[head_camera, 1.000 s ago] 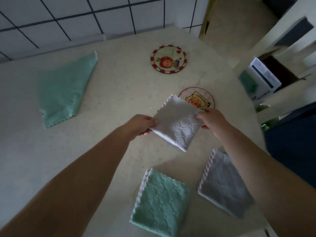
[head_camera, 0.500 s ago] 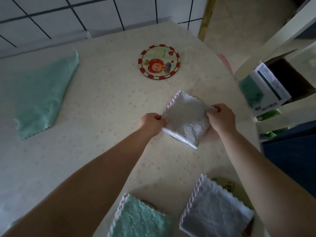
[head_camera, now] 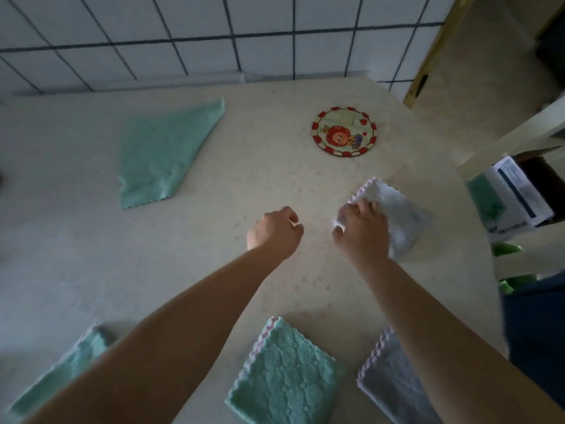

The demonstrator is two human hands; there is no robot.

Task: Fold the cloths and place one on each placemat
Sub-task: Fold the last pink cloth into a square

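A: Fingers [head_camera: 363, 209] of the right hand [head_camera: 362, 231] lie on the folded white textured cloth [head_camera: 397, 215], likely flattening it onto a placemat hidden beneath.
B: The left hand [head_camera: 273, 232]?
A: Loosely curled, empty, above the counter [head_camera: 214, 255].

The left hand [head_camera: 273, 231] is off the white cloth [head_camera: 397, 215] now and hangs loosely curled over the table [head_camera: 214, 270], holding nothing. Only the right hand [head_camera: 362, 231] stays on the cloth, pressing it flat, no longer lifted.
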